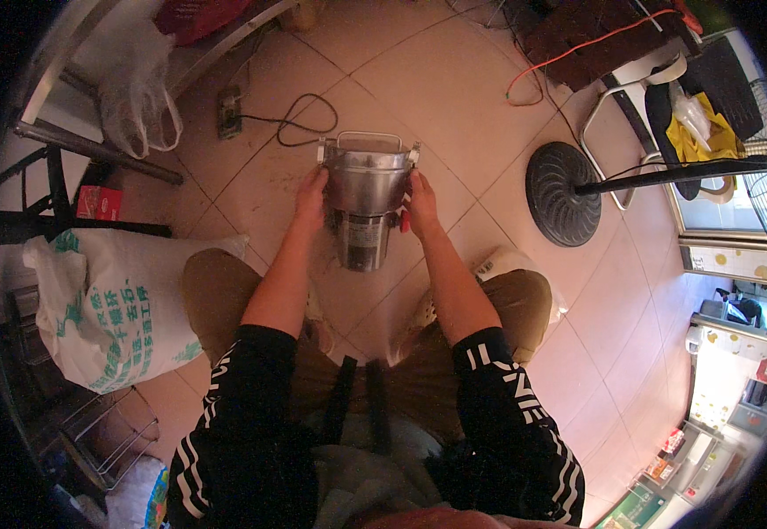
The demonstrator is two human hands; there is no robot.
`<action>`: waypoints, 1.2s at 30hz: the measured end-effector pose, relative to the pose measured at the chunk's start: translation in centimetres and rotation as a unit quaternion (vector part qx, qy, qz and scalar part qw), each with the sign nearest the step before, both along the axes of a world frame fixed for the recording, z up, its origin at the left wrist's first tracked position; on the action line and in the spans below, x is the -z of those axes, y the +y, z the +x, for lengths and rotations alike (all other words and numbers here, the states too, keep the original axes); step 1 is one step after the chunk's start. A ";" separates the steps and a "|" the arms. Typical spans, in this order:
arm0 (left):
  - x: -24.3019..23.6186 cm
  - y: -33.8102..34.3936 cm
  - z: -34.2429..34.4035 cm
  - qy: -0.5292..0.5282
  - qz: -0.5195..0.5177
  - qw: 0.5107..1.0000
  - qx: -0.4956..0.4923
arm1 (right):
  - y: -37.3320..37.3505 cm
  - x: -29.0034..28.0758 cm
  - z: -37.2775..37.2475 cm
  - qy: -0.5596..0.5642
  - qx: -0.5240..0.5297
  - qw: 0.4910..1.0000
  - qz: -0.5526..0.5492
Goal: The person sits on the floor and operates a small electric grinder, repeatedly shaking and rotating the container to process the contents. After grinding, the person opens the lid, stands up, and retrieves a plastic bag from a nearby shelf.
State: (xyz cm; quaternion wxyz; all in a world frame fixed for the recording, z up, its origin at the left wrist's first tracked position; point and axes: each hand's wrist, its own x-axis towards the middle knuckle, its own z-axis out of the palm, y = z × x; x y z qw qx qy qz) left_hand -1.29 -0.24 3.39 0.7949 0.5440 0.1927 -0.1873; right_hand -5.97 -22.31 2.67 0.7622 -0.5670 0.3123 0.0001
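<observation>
Between my knees, over the tiled floor, is a shiny steel electric grinder (367, 189) with a wide round top and a narrower labelled base. A wire handle crosses its far end, and a latch sits at each side. My left hand (310, 199) is closed on its left side, just below the latch. On the opposite side my right hand (420, 207) grips the body, next to a small red part (404, 220). The fingers of both hands are partly hidden by the grinder. A dark cord (335, 110) loops on the floor beyond it.
A power strip (229, 113) lies at the far left. To my left stands a full white sack (128, 304) with green print, near a red box (100, 203). At the right are a fan's round black base (564, 194) and a chair (710, 115) with things on it.
</observation>
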 end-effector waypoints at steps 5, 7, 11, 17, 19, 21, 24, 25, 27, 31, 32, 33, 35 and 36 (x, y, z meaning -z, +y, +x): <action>1.7 -0.4 0.7 0.015 0.021 0.999 -0.042 | -0.1 0.9 0.8 0.046 -0.013 0.999 -0.020; 2.4 -0.3 0.8 -0.003 -0.029 0.999 -0.034 | 0.1 1.0 1.0 0.045 -0.014 0.998 -0.029; 3.3 -0.3 1.0 0.020 -0.044 0.998 -0.040 | 0.5 0.4 1.1 0.017 0.004 1.000 0.004; 4.7 -0.1 1.4 0.019 -0.060 0.998 -0.031 | 0.3 -0.3 1.1 0.020 -0.014 1.000 0.015; 5.2 0.0 1.5 0.005 -0.069 0.997 -0.029 | 0.2 -0.1 1.1 0.027 -0.017 0.999 0.014; 5.6 0.0 1.6 0.003 -0.069 0.997 -0.035 | 0.2 0.3 1.2 0.033 -0.013 0.999 0.005; 5.9 -0.1 1.8 0.015 -0.068 0.996 -0.060 | 0.3 0.6 1.2 0.039 0.021 0.999 0.005; 5.9 -0.1 1.7 0.028 -0.069 0.995 -0.072 | 0.4 0.6 1.2 0.028 0.015 0.999 0.009; 5.5 0.1 1.6 0.043 -0.085 0.992 -0.080 | 0.3 0.3 0.9 0.040 0.024 0.999 0.006; 3.7 0.9 0.7 0.040 -0.118 0.991 -0.047 | -0.2 -1.0 -0.2 0.012 -0.020 0.999 0.029; 3.2 1.1 0.3 0.036 -0.117 0.992 -0.037 | -0.4 -1.4 -0.7 0.004 -0.030 0.999 0.028; 2.6 1.2 0.0 0.038 -0.111 0.992 -0.039 | -0.5 -1.7 -1.1 -0.005 -0.040 0.999 0.027; 1.6 1.4 -0.5 0.037 -0.093 0.994 -0.048 | -0.6 -2.2 -2.0 -0.013 -0.052 0.999 0.013; 1.2 1.6 -0.9 0.019 -0.092 0.995 -0.043 | -0.6 -2.4 -2.5 -0.017 -0.057 0.998 0.006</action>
